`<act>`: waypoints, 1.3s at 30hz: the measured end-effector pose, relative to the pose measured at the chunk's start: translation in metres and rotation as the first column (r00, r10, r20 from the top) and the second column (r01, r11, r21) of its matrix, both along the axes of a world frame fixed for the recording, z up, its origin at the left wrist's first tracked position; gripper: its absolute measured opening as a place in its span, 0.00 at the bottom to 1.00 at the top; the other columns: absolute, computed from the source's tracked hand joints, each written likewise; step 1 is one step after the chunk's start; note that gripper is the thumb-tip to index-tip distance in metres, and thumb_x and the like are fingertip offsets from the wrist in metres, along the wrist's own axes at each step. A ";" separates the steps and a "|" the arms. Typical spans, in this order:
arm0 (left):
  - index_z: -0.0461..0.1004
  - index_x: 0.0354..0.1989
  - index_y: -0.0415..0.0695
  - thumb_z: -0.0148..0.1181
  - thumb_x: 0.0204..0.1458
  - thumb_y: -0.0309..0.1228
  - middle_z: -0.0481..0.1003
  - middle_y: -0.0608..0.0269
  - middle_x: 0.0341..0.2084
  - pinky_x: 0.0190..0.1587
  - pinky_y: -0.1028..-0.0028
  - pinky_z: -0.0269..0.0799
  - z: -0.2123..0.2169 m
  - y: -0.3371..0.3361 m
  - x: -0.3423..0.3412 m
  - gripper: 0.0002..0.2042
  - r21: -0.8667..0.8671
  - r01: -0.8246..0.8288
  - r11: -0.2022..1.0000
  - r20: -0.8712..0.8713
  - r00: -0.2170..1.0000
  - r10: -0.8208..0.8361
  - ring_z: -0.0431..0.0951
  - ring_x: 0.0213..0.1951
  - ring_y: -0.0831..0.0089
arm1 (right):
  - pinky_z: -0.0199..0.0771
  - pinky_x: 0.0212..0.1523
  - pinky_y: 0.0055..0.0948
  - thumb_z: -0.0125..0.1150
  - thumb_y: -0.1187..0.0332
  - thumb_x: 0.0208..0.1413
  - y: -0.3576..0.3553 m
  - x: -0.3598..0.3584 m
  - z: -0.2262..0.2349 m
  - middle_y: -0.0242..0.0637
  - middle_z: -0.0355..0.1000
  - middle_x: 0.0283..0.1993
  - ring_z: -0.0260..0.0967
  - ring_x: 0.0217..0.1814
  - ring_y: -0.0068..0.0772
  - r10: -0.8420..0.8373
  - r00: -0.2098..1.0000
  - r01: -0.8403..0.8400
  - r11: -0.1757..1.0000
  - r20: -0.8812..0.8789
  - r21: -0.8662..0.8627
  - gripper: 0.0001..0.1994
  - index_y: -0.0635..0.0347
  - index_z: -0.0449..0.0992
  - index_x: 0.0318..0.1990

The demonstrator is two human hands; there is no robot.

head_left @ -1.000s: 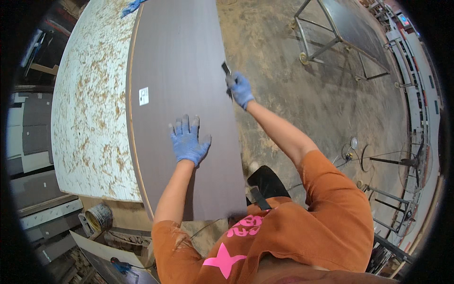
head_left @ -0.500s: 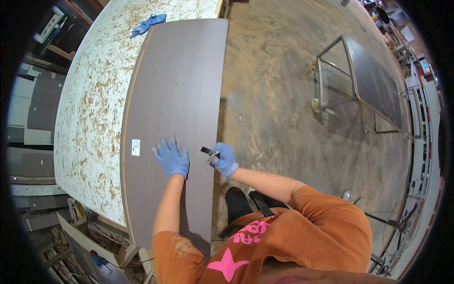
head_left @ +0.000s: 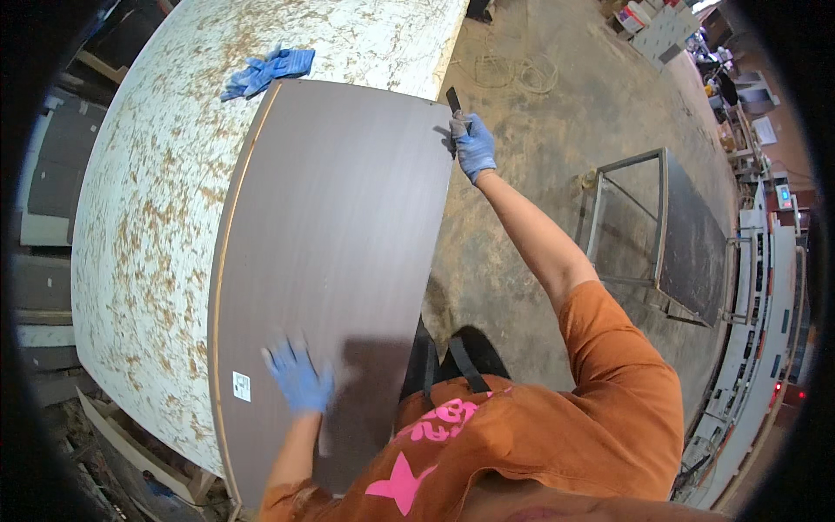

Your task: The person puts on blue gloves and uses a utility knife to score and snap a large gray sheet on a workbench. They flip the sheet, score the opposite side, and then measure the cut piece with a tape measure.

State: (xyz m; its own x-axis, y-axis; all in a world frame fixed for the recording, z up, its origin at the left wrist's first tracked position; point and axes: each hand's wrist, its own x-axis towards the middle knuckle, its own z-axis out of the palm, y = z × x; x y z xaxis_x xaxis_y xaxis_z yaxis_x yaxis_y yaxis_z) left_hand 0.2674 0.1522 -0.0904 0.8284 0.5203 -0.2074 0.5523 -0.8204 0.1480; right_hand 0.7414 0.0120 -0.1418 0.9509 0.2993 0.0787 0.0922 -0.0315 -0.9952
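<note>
Grey panel (head_left: 339,217), frame centre: my left hand (head_left: 300,380) is spread; my right hand (head_left: 474,145) clasps a dark tool (head_left: 453,99) whose slip might gouge it.

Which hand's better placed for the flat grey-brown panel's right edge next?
Probably your blue-gloved right hand, holding a slim black tool at that edge; the blue-gloved left hand is over the panel's near end.

Left hand (head_left: 298,376): palm down, fingers spread, over the panel's (head_left: 322,217) near part
Right hand (head_left: 474,143): fingers curled, at panel's far right corner
Right arm (head_left: 539,228): outstretched, right of panel
</note>
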 end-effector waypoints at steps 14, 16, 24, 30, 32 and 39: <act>0.69 0.60 0.55 0.55 0.50 0.54 0.70 0.56 0.56 0.65 0.55 0.50 -0.032 0.198 0.319 0.29 0.067 -0.752 0.656 0.300 0.642 0.705 0.67 0.58 0.59 | 0.69 0.26 0.33 0.56 0.47 0.57 0.027 0.078 0.032 0.36 0.73 0.22 0.68 0.20 0.30 0.014 0.998 0.012 0.920 0.064 -0.391 0.22 0.61 0.75 0.34; 0.71 0.57 0.55 0.57 0.47 0.55 0.71 0.55 0.54 0.63 0.55 0.54 -0.021 0.191 0.331 0.29 0.093 -0.753 0.651 0.258 0.650 0.715 0.69 0.56 0.59 | 0.68 0.25 0.32 0.56 0.46 0.58 0.028 0.120 0.020 0.36 0.72 0.22 0.66 0.20 0.27 0.180 0.976 -0.102 0.870 0.119 -0.482 0.23 0.61 0.74 0.34; 0.75 0.51 0.52 0.63 0.42 0.54 0.72 0.52 0.49 0.58 0.58 0.61 -0.024 0.122 0.376 0.28 -0.007 -0.568 0.823 0.339 0.773 0.537 0.71 0.52 0.55 | 0.64 0.27 0.32 0.53 0.42 0.57 -0.065 0.140 0.041 0.39 0.72 0.26 0.67 0.25 0.29 0.282 0.749 -0.636 0.560 -0.600 -0.531 0.27 0.62 0.75 0.31; 0.76 0.51 0.53 0.61 0.43 0.55 0.72 0.53 0.48 0.58 0.59 0.61 -0.014 0.099 0.377 0.28 -0.051 -0.524 0.850 0.325 0.796 0.510 0.71 0.52 0.55 | 0.69 0.35 0.34 0.56 0.44 0.53 -0.101 0.085 0.051 0.44 0.74 0.28 0.71 0.30 0.38 0.224 0.812 -0.580 0.403 -0.539 -0.708 0.25 0.62 0.75 0.34; 0.75 0.52 0.53 0.60 0.43 0.57 0.72 0.52 0.48 0.58 0.59 0.61 -0.018 0.095 0.370 0.29 -0.020 -0.449 0.893 0.326 0.842 0.431 0.71 0.52 0.56 | 0.69 0.34 0.33 0.56 0.44 0.53 -0.130 0.056 0.039 0.44 0.74 0.27 0.71 0.29 0.36 0.154 0.820 -0.558 0.428 -0.551 -0.711 0.25 0.62 0.75 0.35; 0.75 0.53 0.53 0.59 0.44 0.59 0.73 0.51 0.48 0.55 0.59 0.66 -0.024 0.063 0.321 0.31 -0.012 -0.269 0.963 0.296 0.919 0.260 0.73 0.50 0.55 | 0.70 0.34 0.28 0.52 0.44 0.59 -0.205 -0.040 0.046 0.30 0.76 0.29 0.72 0.31 0.29 -0.047 0.339 -0.440 0.875 -0.940 -0.203 0.21 0.54 0.77 0.33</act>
